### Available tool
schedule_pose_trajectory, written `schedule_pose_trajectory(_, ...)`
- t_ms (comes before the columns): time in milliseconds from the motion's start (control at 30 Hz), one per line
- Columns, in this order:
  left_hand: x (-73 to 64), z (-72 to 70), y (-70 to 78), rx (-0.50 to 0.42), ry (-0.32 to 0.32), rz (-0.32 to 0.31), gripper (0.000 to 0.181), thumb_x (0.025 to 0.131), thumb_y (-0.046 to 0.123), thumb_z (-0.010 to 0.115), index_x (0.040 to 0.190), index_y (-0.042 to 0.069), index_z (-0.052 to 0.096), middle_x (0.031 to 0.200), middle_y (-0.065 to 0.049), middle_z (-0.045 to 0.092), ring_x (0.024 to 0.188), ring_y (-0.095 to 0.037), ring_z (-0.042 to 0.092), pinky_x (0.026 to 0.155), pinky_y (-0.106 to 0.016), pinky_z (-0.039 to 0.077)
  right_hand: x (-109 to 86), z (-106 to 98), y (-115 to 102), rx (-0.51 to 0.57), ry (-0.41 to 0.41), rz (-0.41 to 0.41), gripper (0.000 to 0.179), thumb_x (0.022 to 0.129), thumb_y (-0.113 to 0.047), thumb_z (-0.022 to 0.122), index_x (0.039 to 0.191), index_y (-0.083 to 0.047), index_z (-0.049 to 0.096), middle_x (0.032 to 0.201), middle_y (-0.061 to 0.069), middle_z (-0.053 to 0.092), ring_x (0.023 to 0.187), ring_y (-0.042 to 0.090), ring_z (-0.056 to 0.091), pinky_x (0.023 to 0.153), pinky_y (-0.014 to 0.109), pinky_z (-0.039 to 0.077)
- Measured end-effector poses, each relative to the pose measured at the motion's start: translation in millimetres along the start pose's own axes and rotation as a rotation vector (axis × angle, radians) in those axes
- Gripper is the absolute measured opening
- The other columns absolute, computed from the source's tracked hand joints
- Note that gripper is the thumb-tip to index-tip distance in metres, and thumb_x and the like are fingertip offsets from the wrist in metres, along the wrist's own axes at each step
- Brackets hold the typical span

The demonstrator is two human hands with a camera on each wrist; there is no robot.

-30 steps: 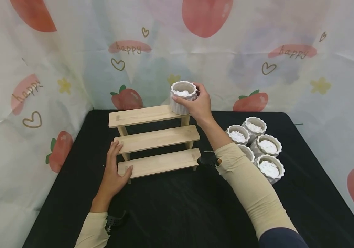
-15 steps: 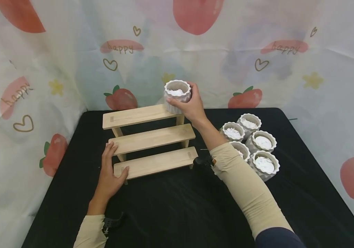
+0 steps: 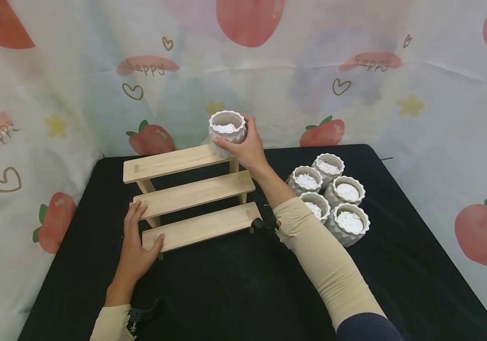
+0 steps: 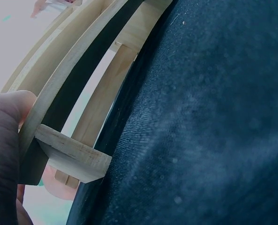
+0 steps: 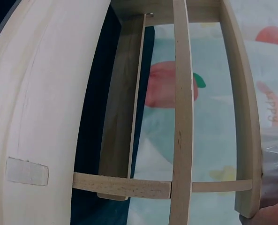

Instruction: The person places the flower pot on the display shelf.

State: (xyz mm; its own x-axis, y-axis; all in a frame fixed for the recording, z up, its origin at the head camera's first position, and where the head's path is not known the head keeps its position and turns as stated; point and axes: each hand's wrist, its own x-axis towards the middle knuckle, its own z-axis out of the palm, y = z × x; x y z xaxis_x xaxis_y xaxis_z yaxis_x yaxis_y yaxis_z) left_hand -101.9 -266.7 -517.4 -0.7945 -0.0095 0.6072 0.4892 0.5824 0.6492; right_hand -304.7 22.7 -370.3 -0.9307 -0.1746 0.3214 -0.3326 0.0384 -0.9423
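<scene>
A three-tier wooden stand (image 3: 192, 194) is on the black table, its planks stepping up toward the back. My right hand (image 3: 249, 149) holds a white scalloped-rim flower pot (image 3: 227, 125) at the right end of the top plank, thumb in front and fingers around its far side. White material shows inside the pot. At the stand's left end, my left hand (image 3: 137, 248) grips it, with fingers on the middle plank's end and thumb on the bottom plank. The left wrist view shows the thumb (image 4: 17, 105) over a plank edge. In the right wrist view the pot (image 5: 275, 161) is partly visible behind the top plank.
Several similar white pots (image 3: 347, 222) with white contents stand clustered on the black table (image 3: 226, 293) right of the stand, beside my right forearm. A printed fabric backdrop (image 3: 277, 94) rises behind the table and along its sides.
The head view has turned slightly right, so everything sits further left in it. Both hands keep their holds, and the pot stays at the top plank's right end.
</scene>
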Motion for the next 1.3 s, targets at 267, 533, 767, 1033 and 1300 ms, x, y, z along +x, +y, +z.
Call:
schedule_pose_trajectory(267, 0.0, -6.0, 0.7, -0.005, -0.008, 0.010, 0.093, 0.078, -0.006, 0.078, 0.159, 0.007, 0.034, 0.167, -0.014, 0.020, 0.153, -0.049, 0.008, 0.121, -0.052, 0.011, -12.6, 4, -27, -0.017, -0.034, 0.040, 0.086, 0.086, -0.012, 0.083, 0.156, -0.008, 0.033, 0.148, 0.017, 0.045, 0.128, 0.028, 0.048, 0.101, 0.042, 0.046)
schedule_pose_trajectory(533, -0.3, -1.0, -1.4, -0.012, -0.023, -0.002, 0.094, 0.078, -0.005, 0.079, 0.159, 0.007, 0.033, 0.167, -0.013, 0.019, 0.154, -0.044, 0.007, 0.121, -0.051, 0.011, -5.4, -1, -4, -0.045, 0.000, 0.041, 0.088, 0.085, -0.023, 0.087, 0.157, -0.018, 0.037, 0.146, 0.007, 0.049, 0.128, 0.023, 0.050, 0.101, 0.041, 0.046)
schedule_pose_trajectory(767, -2.9, 3.7, -1.7, -0.026, -0.019, -0.007, 0.093, 0.078, -0.005, 0.078, 0.159, 0.007, 0.034, 0.167, -0.013, 0.020, 0.154, -0.046, 0.008, 0.121, -0.053, 0.011, -9.1, -6, 0, -0.081, -0.008, 0.044, 0.090, 0.082, -0.031, 0.089, 0.156, -0.020, 0.039, 0.142, 0.001, 0.051, 0.125, 0.018, 0.052, 0.100, 0.038, 0.047)
schedule_pose_trajectory(1033, -3.1, 3.6, -2.1, -0.030, -0.008, -0.004, 0.093, 0.077, -0.008, 0.079, 0.158, 0.006, 0.035, 0.167, -0.013, 0.020, 0.154, -0.046, 0.007, 0.121, -0.051, 0.010, -26.8, -29, 4, -0.214, -0.101, 0.158, 0.098, 0.084, -0.037, 0.088, 0.161, -0.014, 0.031, 0.156, 0.006, 0.044, 0.143, 0.023, 0.042, 0.112, 0.040, 0.039)
schedule_pose_trajectory(1300, -0.7, -1.7, -2.9, -0.019, -0.002, 0.002, 0.094, 0.076, -0.006, 0.079, 0.158, 0.005, 0.036, 0.166, -0.014, 0.021, 0.154, -0.046, 0.008, 0.121, -0.051, 0.011, -54.1, -72, 3, -0.282, -0.132, 0.219, 0.091, 0.087, -0.037, 0.085, 0.159, -0.009, 0.037, 0.159, 0.007, 0.043, 0.148, 0.022, 0.037, 0.117, 0.029, 0.028)
